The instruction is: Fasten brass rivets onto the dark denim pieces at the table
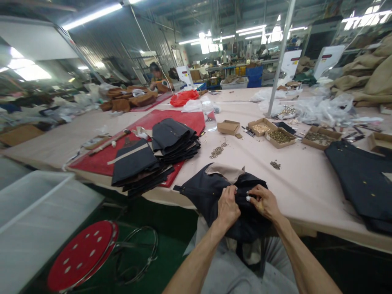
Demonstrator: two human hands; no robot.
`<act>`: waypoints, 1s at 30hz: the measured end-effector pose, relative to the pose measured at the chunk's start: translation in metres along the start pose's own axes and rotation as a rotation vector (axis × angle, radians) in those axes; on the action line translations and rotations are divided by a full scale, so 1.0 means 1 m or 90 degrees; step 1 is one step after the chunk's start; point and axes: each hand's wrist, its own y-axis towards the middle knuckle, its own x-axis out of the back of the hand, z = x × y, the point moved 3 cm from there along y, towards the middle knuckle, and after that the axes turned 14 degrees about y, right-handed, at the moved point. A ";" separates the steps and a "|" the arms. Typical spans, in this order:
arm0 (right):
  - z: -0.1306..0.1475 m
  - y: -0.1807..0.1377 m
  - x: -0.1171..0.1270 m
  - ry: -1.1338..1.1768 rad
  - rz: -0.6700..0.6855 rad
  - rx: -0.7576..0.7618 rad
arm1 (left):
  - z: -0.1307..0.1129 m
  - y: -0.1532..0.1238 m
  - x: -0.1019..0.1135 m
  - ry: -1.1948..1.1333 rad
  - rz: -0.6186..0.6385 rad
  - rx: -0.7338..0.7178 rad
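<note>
A dark navy garment (204,190) with a tan lining flap lies over the near table edge in front of me. My left hand (228,206) is closed, pinching its fabric. Just to the right, my right hand (263,201) is also closed on the same garment, and a small pale button-like piece shows at its fingertips. The two hands nearly touch. Loose metal rings (218,150) lie on the pink table (300,183) just beyond.
Two stacks of dark folded pieces (159,153) rest on a red mat (101,159) to the left. Open cardboard boxes of metal fittings (277,134) stand at centre right, another dark garment (361,179) far right. A red stool (82,255) and white bin (33,220) stand lower left. A person sits far back.
</note>
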 end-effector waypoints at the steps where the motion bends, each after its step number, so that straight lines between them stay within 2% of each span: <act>1: 0.001 0.000 0.000 -0.005 0.004 0.001 | 0.005 0.002 0.001 0.002 -0.005 0.015; 4: 0.001 0.001 -0.001 -0.019 0.013 0.001 | 0.014 0.009 0.002 -0.010 0.014 0.022; 8: 0.001 0.002 -0.001 -0.024 0.035 -0.004 | 0.008 0.013 -0.005 -0.003 0.036 -0.011; 13: 0.000 0.004 -0.001 -0.022 0.046 -0.023 | 0.001 0.020 -0.016 0.006 0.020 0.043; 17: -0.005 0.008 -0.002 0.000 0.047 -0.051 | 0.006 0.031 -0.020 0.020 0.070 0.080; 21: -0.016 0.014 -0.005 0.014 0.035 -0.092 | 0.007 0.040 -0.020 0.069 0.136 0.073; 25: -0.025 0.019 -0.007 -0.004 0.025 -0.130 | 0.005 0.044 -0.023 0.141 0.138 0.079; 30: -0.021 0.026 -0.007 -0.050 0.038 -0.160 | 0.003 0.052 -0.029 0.147 0.176 0.133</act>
